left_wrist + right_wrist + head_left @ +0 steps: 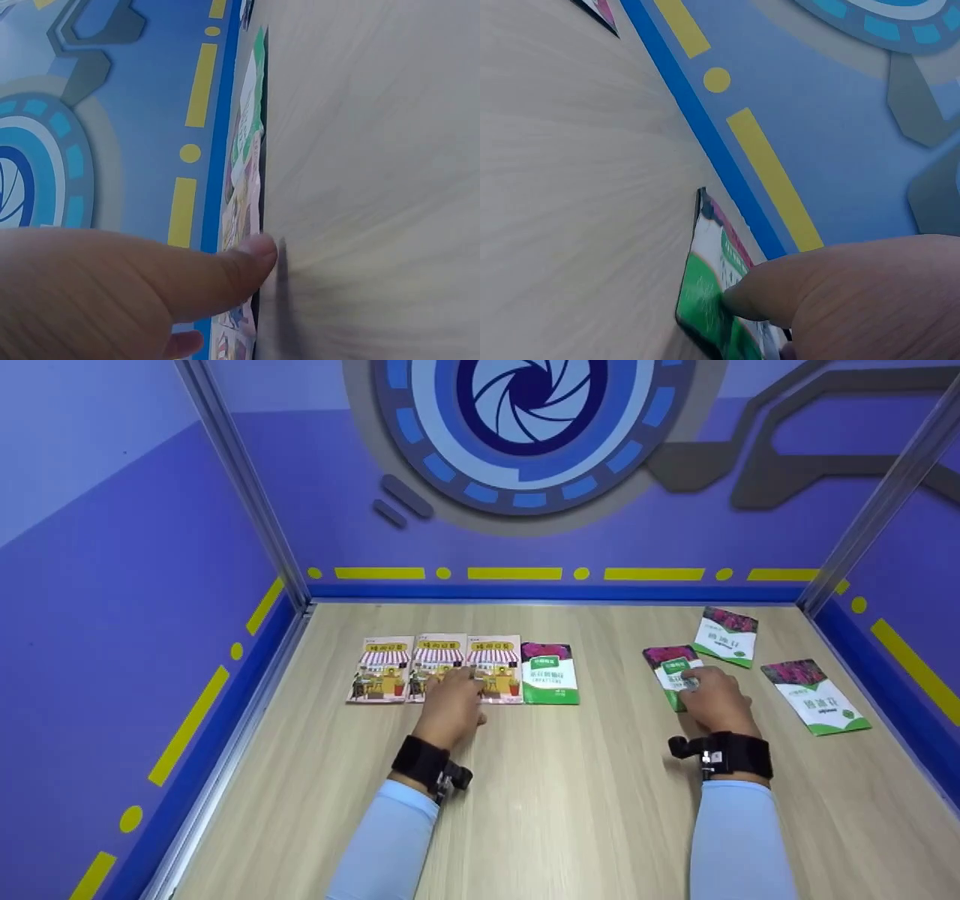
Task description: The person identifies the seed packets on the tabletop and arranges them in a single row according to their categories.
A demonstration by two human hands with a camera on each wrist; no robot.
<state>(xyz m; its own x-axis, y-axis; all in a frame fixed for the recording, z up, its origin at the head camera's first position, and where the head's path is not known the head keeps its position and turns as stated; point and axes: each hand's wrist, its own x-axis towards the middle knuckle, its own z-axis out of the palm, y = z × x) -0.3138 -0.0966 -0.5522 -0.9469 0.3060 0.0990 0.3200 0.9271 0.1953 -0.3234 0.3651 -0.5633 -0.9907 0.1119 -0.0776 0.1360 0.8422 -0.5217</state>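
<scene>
My left hand (452, 706) rests on the row of pink packets with a striped shop awning, its fingers over the middle packet (437, 652) and the right packet (504, 656). Another pink packet (381, 671) lies to their left. At the row's right end is a green-and-white flower seed packet (551, 679). Farther right, my right hand (718, 701) pinches the edge of a similar seed packet (664, 660), which sits slanted. In the right wrist view the thumb lies on the green and white face of this packet (705, 281); the other fingers are mostly hidden.
Two more flower packets lie at the right, one at the back (726, 636) and one near the right wall (816, 701). Blue-purple panels (525, 547) with yellow marks enclose the wooden table (570, 810) at the back and sides.
</scene>
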